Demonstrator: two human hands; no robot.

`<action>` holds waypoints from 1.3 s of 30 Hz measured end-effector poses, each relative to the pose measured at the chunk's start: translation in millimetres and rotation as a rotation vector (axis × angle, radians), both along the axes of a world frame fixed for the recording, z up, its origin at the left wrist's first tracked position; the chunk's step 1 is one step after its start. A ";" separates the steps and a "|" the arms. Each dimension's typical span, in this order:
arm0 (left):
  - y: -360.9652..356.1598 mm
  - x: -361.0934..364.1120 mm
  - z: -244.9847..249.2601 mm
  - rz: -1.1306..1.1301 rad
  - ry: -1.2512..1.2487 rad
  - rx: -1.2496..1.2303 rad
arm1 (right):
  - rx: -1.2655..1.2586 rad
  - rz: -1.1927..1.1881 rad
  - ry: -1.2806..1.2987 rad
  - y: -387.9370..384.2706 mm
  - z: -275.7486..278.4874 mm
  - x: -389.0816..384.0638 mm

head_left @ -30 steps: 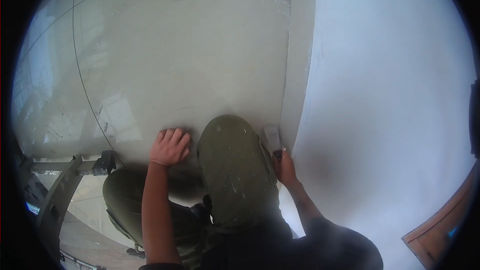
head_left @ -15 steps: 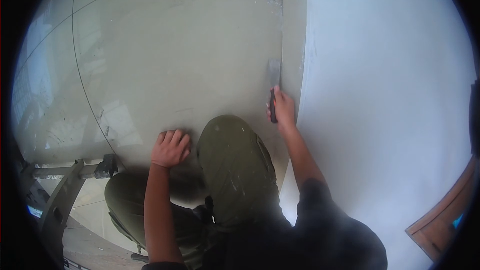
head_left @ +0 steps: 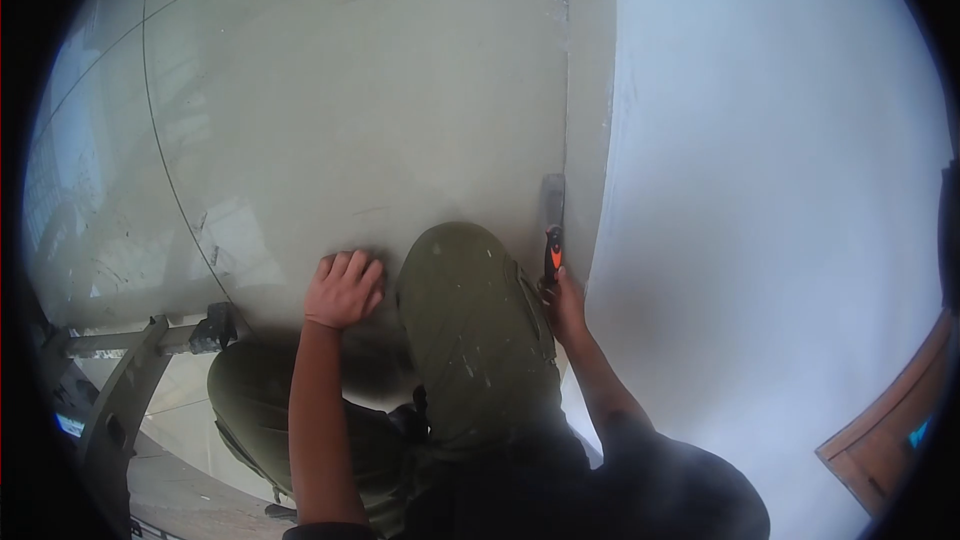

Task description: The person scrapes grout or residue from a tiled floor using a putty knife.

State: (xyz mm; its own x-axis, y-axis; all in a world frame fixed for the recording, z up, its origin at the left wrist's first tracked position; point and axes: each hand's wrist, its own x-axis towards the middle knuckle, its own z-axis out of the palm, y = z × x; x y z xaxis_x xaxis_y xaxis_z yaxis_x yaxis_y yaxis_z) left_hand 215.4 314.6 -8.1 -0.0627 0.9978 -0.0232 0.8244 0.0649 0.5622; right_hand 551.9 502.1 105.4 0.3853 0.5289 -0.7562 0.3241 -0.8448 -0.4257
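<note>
My right hand (head_left: 567, 308) grips the lower end of a putty knife (head_left: 554, 252) with a black and orange handle. Its flat metal blade points away from me and lies at the floor, close along the seam by the wall's base. My right knee, in green trousers, is just left of that hand. On the beige tiled floor (head_left: 330, 130) rests my left hand (head_left: 345, 289), its fingers curled under and knuckles up, left of the knee. Nothing sticks out of it, though its underside is hidden.
A white wall (head_left: 760, 160) rises on the right, with a beige skirting strip (head_left: 590, 80) at its foot. Left of me stands a grey ladder-like frame (head_left: 135, 380). A brown wooden piece (head_left: 870, 440) is at the lower right. Pale specks mark the far seam.
My right hand has drawn the putty knife back toward me along the wall's base, showing more of the orange on its handle. My left hand has hardly moved.
</note>
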 end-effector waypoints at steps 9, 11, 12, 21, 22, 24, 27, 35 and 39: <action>-6.9 0.0 -5.4 -0.005 -0.020 0.001 | -0.102 0.069 0.448 59.9 -8.5 -26.4; -5.7 -2.5 -3.0 -0.008 -0.022 0.001 | -0.090 0.047 0.400 30.7 26.7 -19.1; -4.8 -2.0 -2.0 -0.010 -0.026 -0.003 | -0.139 0.046 0.399 15.2 38.6 1.7; -1.2 -0.2 -0.9 0.001 -0.006 -0.013 | -0.007 0.092 0.244 26.4 -16.1 -13.7; -2.3 -0.1 -0.7 0.004 -0.006 -0.015 | 0.035 0.061 0.274 54.1 -15.8 -50.9; -3.1 -0.1 -1.0 -0.004 0.012 -0.022 | 0.107 0.125 0.274 107.0 -29.1 -92.5; -7.1 -0.3 -5.9 -0.003 0.011 0.009 | 0.125 0.220 0.338 143.6 -32.3 -114.8; -4.8 -1.1 -3.8 -0.007 0.000 -0.006 | 0.094 0.157 0.075 30.6 6.7 -43.0; -4.2 0.2 -3.9 -0.006 0.002 -0.005 | 0.156 0.198 0.094 97.1 -36.6 -98.2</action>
